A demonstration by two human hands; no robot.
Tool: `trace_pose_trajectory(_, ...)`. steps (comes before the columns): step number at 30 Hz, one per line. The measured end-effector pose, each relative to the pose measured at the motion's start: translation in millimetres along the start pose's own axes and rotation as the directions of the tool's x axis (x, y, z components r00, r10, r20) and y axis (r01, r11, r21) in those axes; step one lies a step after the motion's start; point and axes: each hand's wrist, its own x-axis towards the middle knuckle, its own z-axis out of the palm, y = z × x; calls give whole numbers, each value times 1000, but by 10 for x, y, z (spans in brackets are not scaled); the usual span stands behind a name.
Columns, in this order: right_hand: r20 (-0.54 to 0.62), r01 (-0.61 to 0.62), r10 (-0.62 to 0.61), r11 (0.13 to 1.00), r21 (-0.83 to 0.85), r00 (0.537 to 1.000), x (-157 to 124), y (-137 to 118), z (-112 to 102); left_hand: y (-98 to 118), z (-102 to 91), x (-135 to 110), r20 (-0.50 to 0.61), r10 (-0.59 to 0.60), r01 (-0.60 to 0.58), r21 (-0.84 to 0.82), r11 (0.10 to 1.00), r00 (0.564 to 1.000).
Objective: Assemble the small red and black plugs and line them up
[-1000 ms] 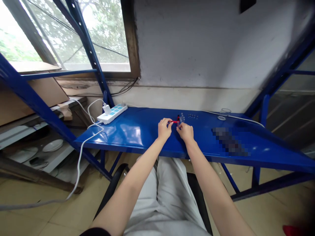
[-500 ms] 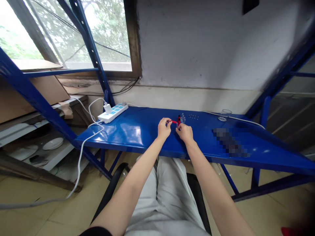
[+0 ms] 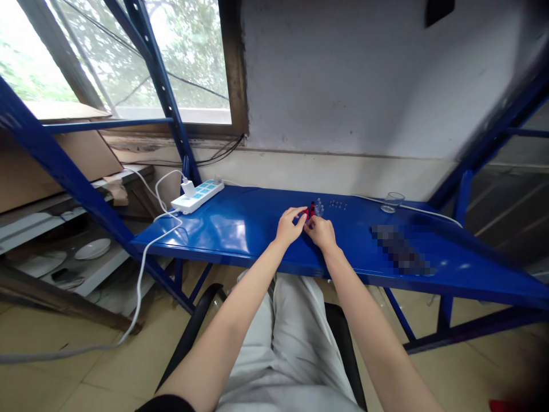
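On the blue metal shelf, my left hand and my right hand meet around a small red and black tool. The fingers of both hands are pinched on it. A small clear plastic part stands right behind the tool. A short row of tiny dark pieces lies on the shelf just beyond my right hand.
A white power strip with a plugged-in charger and white cable lies at the shelf's back left. A small glass dish sits at the back right beside a white cable. Blue rack uprights stand on both sides. My chair and legs are below the shelf.
My left hand has slid to the right, closing the gap to my right hand, so less of the red tool shows between them. The view has shifted slightly.
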Motion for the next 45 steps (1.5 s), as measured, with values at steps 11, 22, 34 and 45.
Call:
trace_pose_trajectory(11, -74, 64, -47, 963, 263, 996, -9, 9, 8, -56, 21, 18, -31, -70, 70, -7, 998, 997)
trace_pose_trajectory(22, -119, 91, -56, 945, 313, 991, -26, -45, -52, -127, 39, 20, 65, -164, 161, 48, 986, 984)
trace_pose_trajectory(34, -56, 136, -129, 976, 169, 990, -36, -49, -28, -233, -32, 94, 254, -276, 277, 34, 960, 927)
trace_pose_trajectory(45, -132, 166, -131, 938, 305, 983, -41, -78, -32, -538, -878, 509, 179, -354, 186, 594, 783, 918)
